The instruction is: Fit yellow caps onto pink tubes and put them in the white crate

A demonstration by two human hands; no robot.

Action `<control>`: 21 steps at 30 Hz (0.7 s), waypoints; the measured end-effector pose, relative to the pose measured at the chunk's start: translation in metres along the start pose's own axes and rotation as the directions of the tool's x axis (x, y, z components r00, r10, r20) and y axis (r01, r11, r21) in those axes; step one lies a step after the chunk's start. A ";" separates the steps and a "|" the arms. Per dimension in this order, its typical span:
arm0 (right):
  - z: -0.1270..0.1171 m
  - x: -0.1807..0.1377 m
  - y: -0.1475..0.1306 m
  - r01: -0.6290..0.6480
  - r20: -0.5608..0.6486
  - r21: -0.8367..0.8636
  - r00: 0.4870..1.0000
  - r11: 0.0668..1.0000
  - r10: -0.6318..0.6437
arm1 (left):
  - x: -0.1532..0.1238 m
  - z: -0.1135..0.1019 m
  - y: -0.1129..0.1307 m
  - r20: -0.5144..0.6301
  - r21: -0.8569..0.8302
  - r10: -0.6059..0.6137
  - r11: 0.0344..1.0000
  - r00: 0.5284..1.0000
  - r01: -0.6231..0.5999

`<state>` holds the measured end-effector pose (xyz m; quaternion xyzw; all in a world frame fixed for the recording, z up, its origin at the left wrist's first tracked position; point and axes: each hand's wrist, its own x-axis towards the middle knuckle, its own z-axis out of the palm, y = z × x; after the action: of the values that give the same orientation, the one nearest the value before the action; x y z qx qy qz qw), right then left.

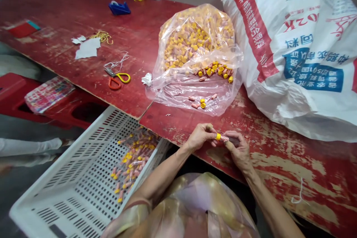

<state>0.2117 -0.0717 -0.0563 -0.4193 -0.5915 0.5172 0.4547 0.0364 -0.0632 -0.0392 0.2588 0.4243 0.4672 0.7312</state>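
Observation:
My left hand [201, 136] and my right hand [239, 149] meet over the worn red table [292, 163], near its front edge. Between the fingertips sits a small pink piece with a yellow cap [220, 137]; the left fingers pinch the cap end and the right fingers pinch the pink end. Just beyond my hands lies an open clear plastic bag [195, 55] full of the same yellow and pink pieces, a few spilled at its mouth [201, 103].
A white slotted crate [83, 171] at lower left holds several finished pieces. A large printed woven sack [301, 48] fills the right. Scissors [117, 78], paper scraps [87, 47], a blue tape dispenser [119, 8] and string lie farther left. Red stools [16, 93] stand below.

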 end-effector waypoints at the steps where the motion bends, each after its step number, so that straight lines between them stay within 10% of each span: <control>1: 0.005 -0.003 0.000 0.054 -0.034 -0.031 0.998 0.998 -0.055 | -0.001 0.000 0.000 -0.005 -0.003 0.009 1.000 1.000 -0.009; 11: 0.011 0.013 -0.011 0.576 0.159 -0.479 0.799 0.662 -0.580 | -0.027 0.013 0.006 -0.076 0.224 0.293 0.937 0.953 -0.270; 17: 0.029 0.002 -0.002 0.517 0.071 -0.633 0.780 0.576 -0.622 | -0.022 0.024 -0.023 -0.211 0.152 0.327 0.942 0.921 -0.300; 21: 0.024 0.007 0.005 0.594 0.276 -0.565 0.790 0.573 -0.547 | -0.022 0.003 -0.016 -0.290 0.094 0.331 0.944 0.898 -0.317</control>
<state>0.1871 -0.0703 -0.0618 -0.3135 -0.8467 0.1305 0.4095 0.0425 -0.0895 -0.0418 0.2673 0.4921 0.6069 0.5639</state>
